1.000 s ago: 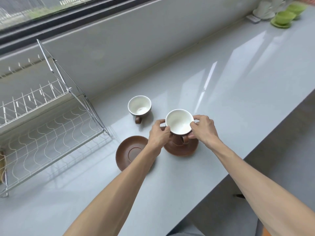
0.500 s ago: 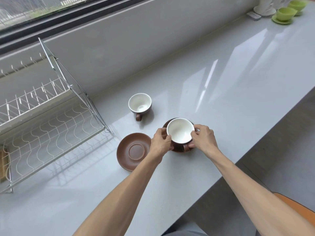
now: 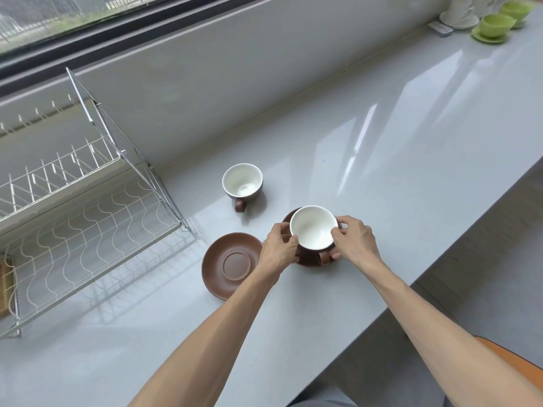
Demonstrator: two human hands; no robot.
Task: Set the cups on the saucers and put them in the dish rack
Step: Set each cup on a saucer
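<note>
A brown cup with a white inside (image 3: 313, 227) rests on a brown saucer (image 3: 307, 261) near the counter's front. My left hand (image 3: 279, 248) grips the set on its left side and my right hand (image 3: 354, 240) grips it on the right, fingers at the cup's rim and under the saucer's edge. A second brown saucer (image 3: 232, 264) lies bare just to the left. A second brown cup (image 3: 242, 182) stands alone behind it, handle toward me. The wire dish rack (image 3: 88, 218) stands at the left.
Green cups on saucers (image 3: 495, 24) and white cups (image 3: 459, 10) stand at the far right of the grey counter (image 3: 382, 160). A wall with a window runs behind. The counter's front edge drops off at the right, with an orange chair (image 3: 511, 362) below.
The cup came down onto the right saucer, and both hands have stayed on the set. The view has shifted slightly.
</note>
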